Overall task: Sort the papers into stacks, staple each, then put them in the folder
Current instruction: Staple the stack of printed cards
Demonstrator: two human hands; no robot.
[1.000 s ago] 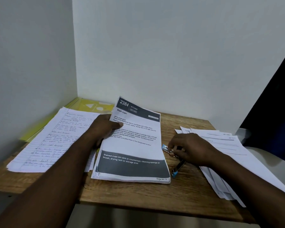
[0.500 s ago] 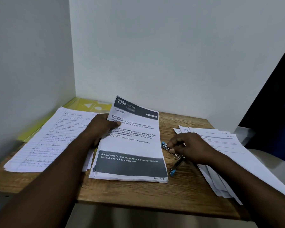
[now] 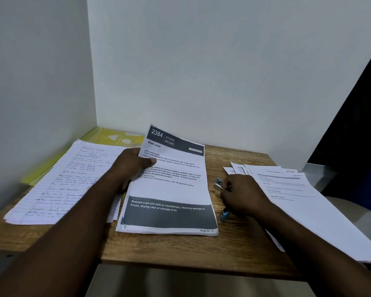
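Observation:
A printed stack headed "2384 Kitchen, Wash cups" (image 3: 169, 189) leans up from the wooden table (image 3: 201, 251), its lower edge resting on the wood. My left hand (image 3: 131, 166) grips its left edge, thumb across the text. To the right of that stack, my right hand (image 3: 242, 194) curls over a small blue stapler (image 3: 219, 184); the stapler's blue tips show above and below the hand. Handwritten lined sheets (image 3: 58, 185) lie at the left. A yellow folder (image 3: 116, 139) sits beneath them in the back corner. Another printed pile (image 3: 298, 200) fans out on the right.
White walls close the corner behind and to the left of the table. The right pile hangs past the table's right edge, next to a dark cloth (image 3: 356, 146). Bare wood shows along the front edge.
Both hands stay in place. My right hand has closed a bit more over the stapler. The view has shifted slightly.

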